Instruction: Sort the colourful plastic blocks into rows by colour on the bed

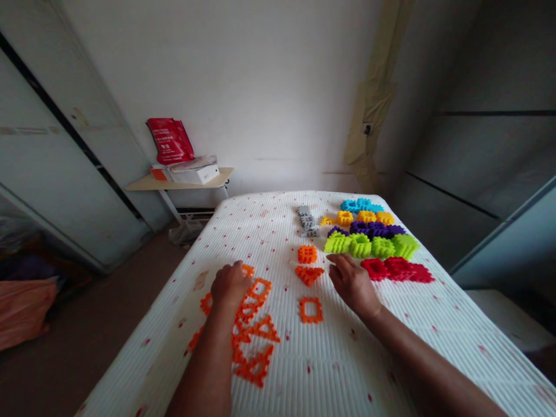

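Observation:
Curled over a pile of loose orange building pieces (pixel 247 339), my left hand (pixel 229 284) has its fingertips at an orange piece (pixel 248 270); its grip is partly hidden. My right hand (pixel 353 284) hovers to the right of the orange builds, index finger stretched out and the other fingers bent, with nothing visible in it. Left of it are an assembled orange cube (pixel 307 253) and an orange triangular build (pixel 308 275). A flat orange square frame (pixel 311 310) lies nearer to me, apart from both hands.
Along the right side stand rows of builds: red (pixel 397 269), lime green (pixel 360 245), purple (pixel 377 230), yellow (pixel 366 216) and blue (pixel 362 205). Grey pieces (pixel 306 221) lie left of them. Against the wall, a small table (pixel 182 184) carries a red bag (pixel 168 141) and boxes.

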Demonstrator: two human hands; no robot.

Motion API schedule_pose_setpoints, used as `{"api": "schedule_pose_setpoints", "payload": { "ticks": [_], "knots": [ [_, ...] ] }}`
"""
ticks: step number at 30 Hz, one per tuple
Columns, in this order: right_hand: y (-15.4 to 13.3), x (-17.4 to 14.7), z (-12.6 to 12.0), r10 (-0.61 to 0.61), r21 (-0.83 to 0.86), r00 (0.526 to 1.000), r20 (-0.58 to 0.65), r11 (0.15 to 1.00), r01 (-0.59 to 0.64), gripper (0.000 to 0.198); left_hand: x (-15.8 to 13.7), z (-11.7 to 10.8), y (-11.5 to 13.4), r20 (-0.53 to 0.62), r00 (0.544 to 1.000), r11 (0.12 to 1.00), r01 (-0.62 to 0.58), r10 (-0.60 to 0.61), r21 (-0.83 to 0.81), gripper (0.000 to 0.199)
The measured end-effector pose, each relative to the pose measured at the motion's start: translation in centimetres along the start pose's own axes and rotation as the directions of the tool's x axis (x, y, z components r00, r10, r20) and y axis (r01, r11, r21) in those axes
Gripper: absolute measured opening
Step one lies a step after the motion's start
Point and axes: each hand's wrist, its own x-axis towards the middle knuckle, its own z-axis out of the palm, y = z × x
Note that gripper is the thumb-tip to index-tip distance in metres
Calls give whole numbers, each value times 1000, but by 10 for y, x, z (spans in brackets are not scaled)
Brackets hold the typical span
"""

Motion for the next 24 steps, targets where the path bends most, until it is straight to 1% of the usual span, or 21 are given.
{"api": "schedule_pose_setpoints", "payload": {
  "ticks": [2, 5, 7, 9, 12, 13, 14, 16, 17, 18, 20, 24],
  "knots": [
    [1, -1, -1, -21, 4, 1000, -10, 1000, 21, 24, 2, 0, 0, -19, 1000, 998, 19, -20, -58, 38],
    [3, -2, 0, -60, 9, 998, -22, 998, 60, 23, 8, -3, -3, -48, 998, 983, 33, -42, -178, 33],
    [4, -3, 2, -83, 15, 996, -29, 996, 83, 22, 10, -5, -4, -63, 997, 958, 25, -45, -286, 30],
    [4, -2, 4, -90, 34, 996, -13, 995, 90, 21, 9, -5, -2, -67, 997, 911, 3, -33, -412, 31],
    [-2, 3, 7, -98, 80, 994, 53, 992, 94, 19, 4, -3, 5, -45, 999, 815, -33, 8, -578, 42],
    [-6, 6, 8, -116, 94, 990, 74, 990, 109, 20, 1, -2, 8, -23, 999, 762, -34, 24, -647, 46],
    [-11, 10, 10, -143, 108, 985, 97, 985, 132, 22, -2, -1, 11, 8, 999, 691, -20, 38, -723, 50],
    [-22, 19, 15, -198, 126, 968, 153, 976, 179, 29, -7, 2, 19, 88, 994, 514, 44, 61, -857, 57],
    [-28, 23, 18, -214, 129, 958, 190, 973, 192, 34, -10, 4, 23, 130, 989, 434, 85, 75, -897, 60],
    [-34, 27, 22, -221, 127, 948, 228, 972, 196, 40, -13, 5, 26, 167, 982, 381, 121, 90, -916, 62],
    [-44, 34, 30, -219, 106, 930, 297, 975, 196, 48, -19, 7, 33, 211, 970, 355, 156, 122, -922, 64],
    [-52, 41, 39, -225, 60, 890, 396, 974, 219, 45, -27, 9, 43, 244, 950, 332, 171, 194, -928, 64]
  ]
}}
